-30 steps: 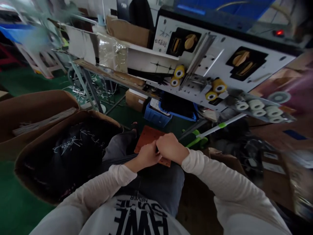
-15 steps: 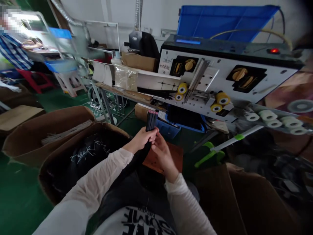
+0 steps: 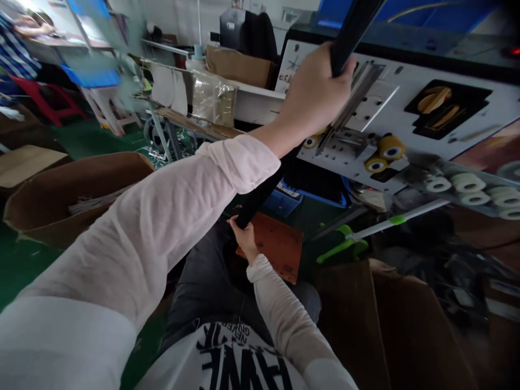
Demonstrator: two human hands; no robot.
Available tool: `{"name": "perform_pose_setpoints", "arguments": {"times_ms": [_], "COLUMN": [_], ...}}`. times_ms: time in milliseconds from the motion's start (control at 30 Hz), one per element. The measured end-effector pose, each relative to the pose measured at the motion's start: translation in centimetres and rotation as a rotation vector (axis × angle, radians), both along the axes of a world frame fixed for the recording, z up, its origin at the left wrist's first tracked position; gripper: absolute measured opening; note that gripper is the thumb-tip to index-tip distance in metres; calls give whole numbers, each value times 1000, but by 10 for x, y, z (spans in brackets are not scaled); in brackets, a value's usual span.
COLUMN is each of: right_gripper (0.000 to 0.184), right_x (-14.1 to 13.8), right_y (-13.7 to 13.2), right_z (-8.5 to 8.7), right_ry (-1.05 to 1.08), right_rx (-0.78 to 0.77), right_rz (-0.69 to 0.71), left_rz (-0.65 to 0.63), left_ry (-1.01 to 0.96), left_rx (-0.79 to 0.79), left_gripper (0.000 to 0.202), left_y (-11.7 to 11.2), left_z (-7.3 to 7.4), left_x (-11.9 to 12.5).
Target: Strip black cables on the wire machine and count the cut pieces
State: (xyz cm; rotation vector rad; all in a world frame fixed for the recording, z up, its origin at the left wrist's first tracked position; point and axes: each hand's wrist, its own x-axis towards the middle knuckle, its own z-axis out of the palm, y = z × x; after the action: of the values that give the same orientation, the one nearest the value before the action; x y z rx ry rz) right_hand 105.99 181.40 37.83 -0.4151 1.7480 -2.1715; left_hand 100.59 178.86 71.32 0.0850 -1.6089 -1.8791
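My left hand [image 3: 314,95] is raised high in front of the white machine panel [image 3: 410,116], its fingers wrapped round a long black bundle of rods [image 3: 351,30] that runs up out of the top of the view. The bundle's lower end [image 3: 260,197] comes down to my lap. There my right hand [image 3: 245,237] is closed round it, just above an orange-brown board [image 3: 280,246] resting on my knee.
Yellow rollers [image 3: 384,151] and white rollers [image 3: 467,184] stick out of the machine. A green-handled tool [image 3: 357,238] lies below it. Open cardboard boxes [image 3: 60,187] stand at my left, another box [image 3: 382,319] at my right. A person in a striped shirt [image 3: 18,46] works far left.
My left hand has lifted the black bundle from lap height to well above the machine panel. My right hand slid down to the bundle's lower end by the board.
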Motion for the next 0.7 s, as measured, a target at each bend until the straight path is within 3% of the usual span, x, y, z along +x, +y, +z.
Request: {"name": "perform_pose_setpoints", "arguments": {"times_ms": [167,367,533,700], "right_gripper": [31,35,39,37], "right_x": [-36,-51,-66,-82], "right_y": [44,85,111,133], "right_z": [-24,-47,-61,-68], "right_ry": [-47,-48,-39,36], "right_rx": [-5,95,121,189], "right_rz": [-62,-105,-188,-220], "left_rz": [77,-34,-150,-176], "left_ry": [-41,171,325,319], "left_rx": [-69,-233,-140,-89], "left_gripper": [28,11,8,8], "left_y": [3,28,25,12], "left_z": [-10,-10,-33,-46], "left_x": [19,-18,-29,-7]}}
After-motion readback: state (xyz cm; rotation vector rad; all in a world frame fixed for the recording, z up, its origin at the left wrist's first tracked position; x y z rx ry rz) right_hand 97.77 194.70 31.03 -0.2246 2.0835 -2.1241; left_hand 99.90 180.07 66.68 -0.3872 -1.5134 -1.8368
